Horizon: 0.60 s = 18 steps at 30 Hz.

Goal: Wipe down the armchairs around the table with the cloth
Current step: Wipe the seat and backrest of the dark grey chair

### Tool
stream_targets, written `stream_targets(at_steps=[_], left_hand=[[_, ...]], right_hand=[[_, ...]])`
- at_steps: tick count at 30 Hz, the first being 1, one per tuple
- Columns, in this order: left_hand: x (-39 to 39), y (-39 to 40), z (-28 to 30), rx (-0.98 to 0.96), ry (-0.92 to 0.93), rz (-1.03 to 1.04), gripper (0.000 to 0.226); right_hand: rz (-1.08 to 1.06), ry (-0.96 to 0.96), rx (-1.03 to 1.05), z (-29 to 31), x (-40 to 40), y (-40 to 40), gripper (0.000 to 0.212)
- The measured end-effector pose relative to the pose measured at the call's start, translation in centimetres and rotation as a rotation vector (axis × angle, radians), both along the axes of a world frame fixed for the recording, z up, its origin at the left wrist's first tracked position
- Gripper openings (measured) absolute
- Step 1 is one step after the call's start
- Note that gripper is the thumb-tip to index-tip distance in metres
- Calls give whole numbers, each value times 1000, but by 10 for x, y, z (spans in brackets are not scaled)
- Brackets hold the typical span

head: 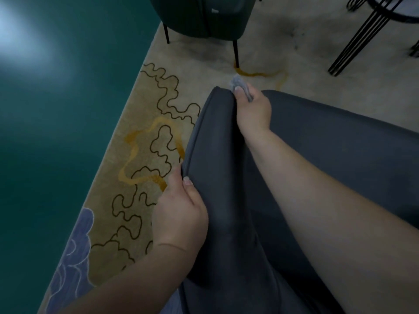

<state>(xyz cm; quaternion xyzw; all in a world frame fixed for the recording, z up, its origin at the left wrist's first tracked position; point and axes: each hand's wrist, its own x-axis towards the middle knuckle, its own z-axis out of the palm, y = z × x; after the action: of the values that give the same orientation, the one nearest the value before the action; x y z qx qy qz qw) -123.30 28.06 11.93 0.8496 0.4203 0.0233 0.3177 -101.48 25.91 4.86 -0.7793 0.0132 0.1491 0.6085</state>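
A dark grey armchair (328,141) fills the lower right of the head view, seen from above. My left hand (181,211) grips the outer edge of its left armrest (215,137), thumb on top. My right hand (254,109) is closed on a small grey cloth (240,85), pressed at the far end of that armrest, where it meets the seat side. Most of the cloth is hidden in my fist.
A second, dark green armchair (204,17) on thin black legs stands at the top. Black metal table legs (362,37) are at the top right. A beige patterned rug (149,141) lies under the chairs; teal floor (68,132) spreads left.
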Motion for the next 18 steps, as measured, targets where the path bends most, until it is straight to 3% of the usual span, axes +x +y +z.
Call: stream_targets(at_steps=[2, 6, 8, 13, 18], left_hand=[[0, 1, 0, 4, -2, 4, 45], [0, 1, 0, -10, 13, 8, 43], [0, 1, -1, -9, 21, 8, 44], [0, 3, -2, 13, 11, 1, 44], [-1, 2, -4, 0, -3, 5, 42]], right_hand=[[65, -127, -41, 8, -29, -11, 38], [396, -550, -27, 20, -110, -49, 40], [438, -626, -42, 17, -133, -62, 40], [319, -511, -89, 15, -84, -29, 42], [131, -207, -79, 0, -10, -8, 39]])
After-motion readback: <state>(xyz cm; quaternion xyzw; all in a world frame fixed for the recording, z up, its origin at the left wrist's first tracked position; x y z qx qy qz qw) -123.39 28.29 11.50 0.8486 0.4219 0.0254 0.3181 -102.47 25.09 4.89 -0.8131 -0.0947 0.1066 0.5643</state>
